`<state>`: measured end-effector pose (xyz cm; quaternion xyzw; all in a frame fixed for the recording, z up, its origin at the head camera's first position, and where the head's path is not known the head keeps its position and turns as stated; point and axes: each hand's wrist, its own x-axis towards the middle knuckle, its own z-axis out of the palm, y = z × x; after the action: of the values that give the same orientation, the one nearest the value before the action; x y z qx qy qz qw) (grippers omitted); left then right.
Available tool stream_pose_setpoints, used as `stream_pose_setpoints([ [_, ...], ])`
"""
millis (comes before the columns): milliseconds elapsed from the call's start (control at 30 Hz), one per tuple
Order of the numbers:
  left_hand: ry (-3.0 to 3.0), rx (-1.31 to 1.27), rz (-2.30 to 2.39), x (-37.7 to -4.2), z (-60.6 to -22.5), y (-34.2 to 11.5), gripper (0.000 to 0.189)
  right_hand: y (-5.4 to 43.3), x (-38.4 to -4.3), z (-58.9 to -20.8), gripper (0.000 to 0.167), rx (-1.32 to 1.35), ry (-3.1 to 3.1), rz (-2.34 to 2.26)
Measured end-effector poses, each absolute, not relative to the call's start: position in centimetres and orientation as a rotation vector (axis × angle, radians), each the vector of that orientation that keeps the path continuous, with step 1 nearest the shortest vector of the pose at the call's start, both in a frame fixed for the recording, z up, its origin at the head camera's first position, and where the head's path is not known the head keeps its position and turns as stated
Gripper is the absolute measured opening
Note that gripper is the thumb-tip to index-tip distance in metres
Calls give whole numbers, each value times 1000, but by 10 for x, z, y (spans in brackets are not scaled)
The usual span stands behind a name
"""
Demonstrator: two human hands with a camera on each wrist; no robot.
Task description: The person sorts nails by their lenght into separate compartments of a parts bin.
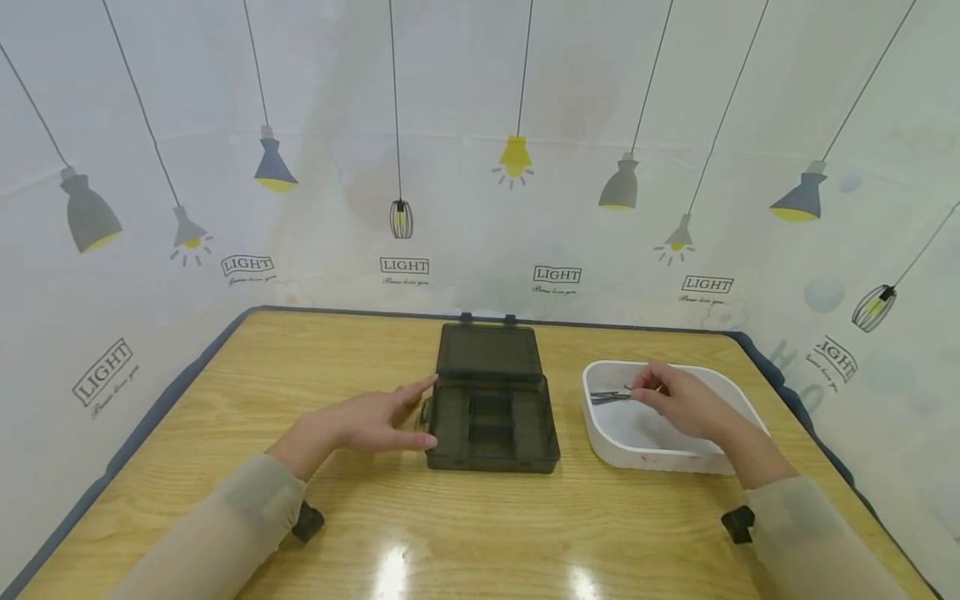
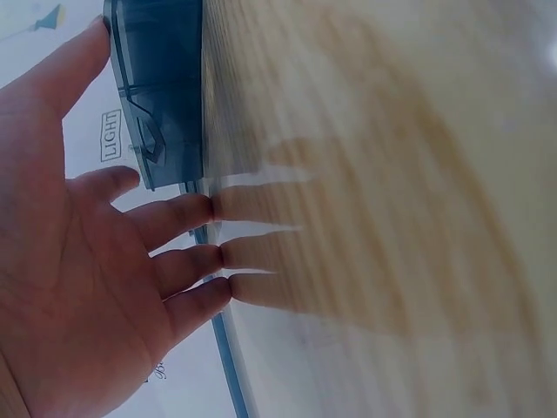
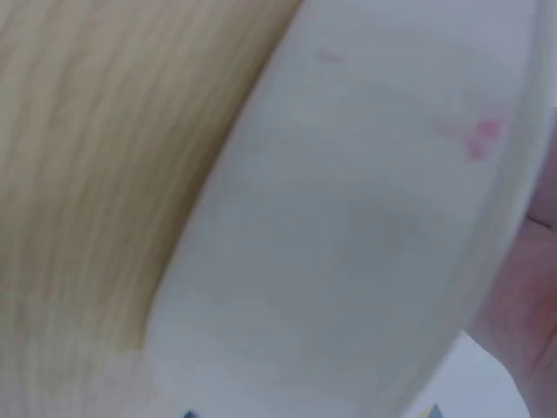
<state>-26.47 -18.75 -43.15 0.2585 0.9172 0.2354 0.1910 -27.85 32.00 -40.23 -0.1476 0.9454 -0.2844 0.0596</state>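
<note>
A dark, see-through plastic box (image 1: 491, 421) lies with its lid (image 1: 489, 350) folded back and its compartments facing up. My left hand (image 1: 367, 423) rests at the box's left side, thumb and index finger spread against its corners. In the left wrist view, the other fingers of that hand (image 2: 96, 252) are straight, their tips down at the table. Over the white bin (image 1: 660, 457), my right hand (image 1: 686, 404) pinches a thin dark metal piece (image 1: 628, 389) between thumb and fingertips. Several similar slim metal pieces (image 1: 606, 398) lie in the bin's left part.
Both containers stand on a wood-grain table (image 1: 360, 517), the bin right of the box with a strip of table between them. A printed cloth wall (image 1: 465, 167) with lamp pictures rises behind the table and along its sides.
</note>
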Motion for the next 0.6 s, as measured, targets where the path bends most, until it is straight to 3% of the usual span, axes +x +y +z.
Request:
stream_pose_setpoints([
  [267,2586,726,647,-266,-433,-188,104,296,-270,-382,30,-493,2861,-1046],
  [600,2578,725,658,-266,-434,-188,103,243,-260,-364,27,-567,2742,-1293],
])
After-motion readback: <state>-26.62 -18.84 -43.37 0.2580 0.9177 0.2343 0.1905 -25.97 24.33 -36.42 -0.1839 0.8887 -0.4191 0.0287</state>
